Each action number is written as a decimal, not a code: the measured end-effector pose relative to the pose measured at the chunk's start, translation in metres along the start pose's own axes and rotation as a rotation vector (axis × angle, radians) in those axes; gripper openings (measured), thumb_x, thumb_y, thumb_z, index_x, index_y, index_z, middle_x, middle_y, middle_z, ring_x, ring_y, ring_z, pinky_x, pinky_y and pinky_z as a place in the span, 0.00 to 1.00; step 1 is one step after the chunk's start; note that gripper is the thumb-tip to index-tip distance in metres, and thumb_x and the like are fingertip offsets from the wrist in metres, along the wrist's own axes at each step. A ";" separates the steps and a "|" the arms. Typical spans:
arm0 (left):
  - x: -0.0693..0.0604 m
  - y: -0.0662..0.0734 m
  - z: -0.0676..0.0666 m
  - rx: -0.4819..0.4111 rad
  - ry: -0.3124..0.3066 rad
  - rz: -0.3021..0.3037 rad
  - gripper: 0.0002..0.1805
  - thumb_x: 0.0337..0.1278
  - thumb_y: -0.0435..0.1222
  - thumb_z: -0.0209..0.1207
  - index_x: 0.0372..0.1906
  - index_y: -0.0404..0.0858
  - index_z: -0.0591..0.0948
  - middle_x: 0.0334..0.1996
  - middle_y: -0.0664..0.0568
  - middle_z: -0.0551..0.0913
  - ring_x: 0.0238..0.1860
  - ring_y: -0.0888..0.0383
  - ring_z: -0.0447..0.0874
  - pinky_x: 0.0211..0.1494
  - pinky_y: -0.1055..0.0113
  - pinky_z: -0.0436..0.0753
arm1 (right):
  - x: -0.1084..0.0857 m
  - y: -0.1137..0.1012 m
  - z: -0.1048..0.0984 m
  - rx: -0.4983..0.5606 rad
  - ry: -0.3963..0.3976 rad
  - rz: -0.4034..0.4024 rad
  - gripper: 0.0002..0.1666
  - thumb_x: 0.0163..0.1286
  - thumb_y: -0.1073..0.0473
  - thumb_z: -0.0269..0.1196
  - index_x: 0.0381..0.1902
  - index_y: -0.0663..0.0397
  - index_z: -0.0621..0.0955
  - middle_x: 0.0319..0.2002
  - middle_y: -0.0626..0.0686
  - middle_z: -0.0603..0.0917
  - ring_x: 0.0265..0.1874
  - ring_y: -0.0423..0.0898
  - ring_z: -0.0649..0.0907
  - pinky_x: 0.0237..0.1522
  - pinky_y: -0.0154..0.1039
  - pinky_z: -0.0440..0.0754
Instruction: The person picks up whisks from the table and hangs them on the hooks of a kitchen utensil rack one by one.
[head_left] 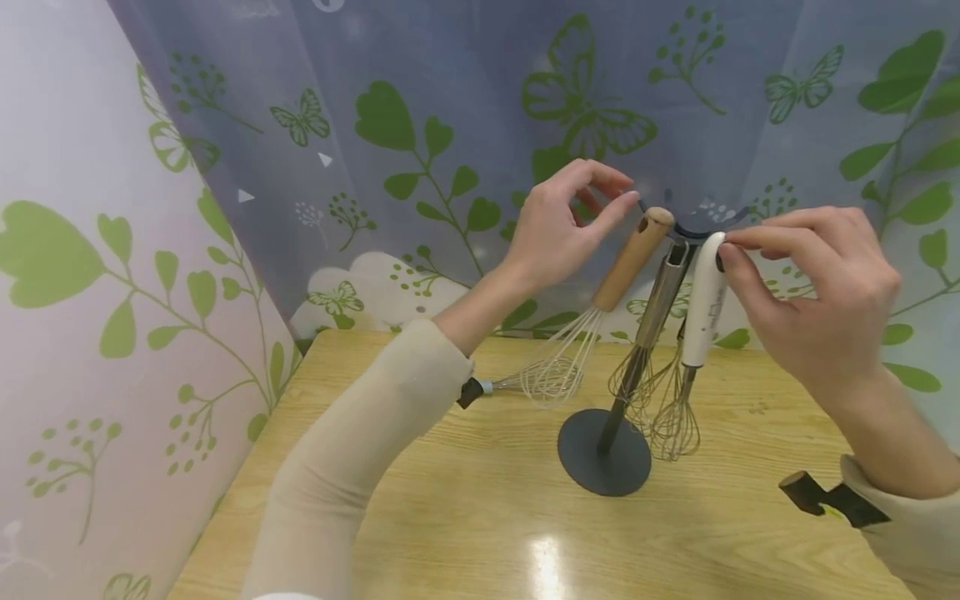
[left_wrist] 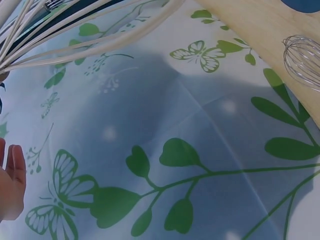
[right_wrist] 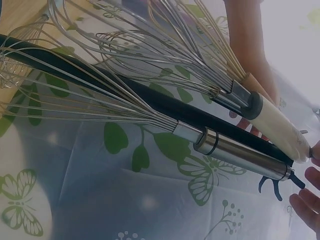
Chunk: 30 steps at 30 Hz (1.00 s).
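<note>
A dark whisk stand with a round base rises from the table, whisks hanging from its top. My left hand pinches the tip of a stand hook, beside the top of a wooden-handled whisk. With thumb and forefinger, my right hand pinches the upper end of a white-handled whisk. Between these two hangs a metal-handled whisk; the right wrist view shows its steel handle near the stand's hooks. Wires of the hanging whisks overlap, partly hiding the pole.
Another whisk with a black handle end lies on the wooden table left of the stand. A curtain with green leaves and butterflies hangs behind the table. A dark strap piece sits at the right sleeve.
</note>
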<state>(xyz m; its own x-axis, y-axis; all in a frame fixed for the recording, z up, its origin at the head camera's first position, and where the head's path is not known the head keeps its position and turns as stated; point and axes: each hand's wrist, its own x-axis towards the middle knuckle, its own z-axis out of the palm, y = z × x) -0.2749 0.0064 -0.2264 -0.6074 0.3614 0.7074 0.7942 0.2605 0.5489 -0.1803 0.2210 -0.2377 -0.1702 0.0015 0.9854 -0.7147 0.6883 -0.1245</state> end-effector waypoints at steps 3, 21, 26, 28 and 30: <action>0.002 0.001 0.001 -0.013 -0.020 0.008 0.09 0.74 0.38 0.63 0.51 0.38 0.87 0.47 0.48 0.88 0.41 0.58 0.85 0.42 0.73 0.82 | 0.000 -0.002 0.001 0.000 0.012 0.009 0.15 0.64 0.60 0.72 0.30 0.71 0.87 0.30 0.72 0.85 0.28 0.70 0.75 0.52 0.26 0.66; 0.002 0.002 -0.001 -0.017 -0.087 0.044 0.08 0.76 0.37 0.62 0.46 0.38 0.88 0.46 0.48 0.87 0.40 0.59 0.84 0.45 0.74 0.82 | 0.001 0.003 -0.004 -0.029 -0.056 -0.012 0.17 0.68 0.58 0.69 0.31 0.73 0.86 0.30 0.71 0.84 0.29 0.69 0.75 0.52 0.23 0.63; -0.003 0.003 -0.004 -0.033 -0.091 0.038 0.07 0.75 0.36 0.62 0.46 0.37 0.87 0.45 0.47 0.87 0.40 0.59 0.85 0.43 0.73 0.83 | 0.000 0.010 -0.004 -0.059 -0.061 -0.005 0.18 0.69 0.58 0.68 0.31 0.73 0.86 0.31 0.71 0.84 0.32 0.70 0.79 0.54 0.17 0.64; -0.005 0.004 -0.004 -0.039 -0.088 0.040 0.07 0.75 0.36 0.62 0.46 0.37 0.87 0.44 0.47 0.87 0.40 0.59 0.85 0.43 0.72 0.83 | 0.000 0.014 -0.004 -0.074 -0.061 0.003 0.18 0.70 0.58 0.67 0.32 0.73 0.86 0.31 0.71 0.85 0.32 0.70 0.80 0.53 0.15 0.63; -0.007 0.005 -0.005 -0.041 -0.085 0.041 0.07 0.75 0.36 0.62 0.46 0.37 0.87 0.43 0.48 0.86 0.40 0.59 0.85 0.42 0.72 0.83 | 0.000 0.017 -0.005 -0.085 -0.067 0.014 0.19 0.71 0.57 0.66 0.33 0.73 0.86 0.31 0.71 0.85 0.32 0.69 0.81 0.52 0.13 0.63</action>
<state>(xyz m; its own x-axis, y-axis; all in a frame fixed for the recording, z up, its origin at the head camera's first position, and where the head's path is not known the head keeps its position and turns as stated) -0.2672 0.0006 -0.2266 -0.5695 0.4463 0.6903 0.8162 0.2073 0.5393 -0.1887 0.2362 -0.2395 -0.2265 -0.0349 0.9734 -0.6525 0.7474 -0.1250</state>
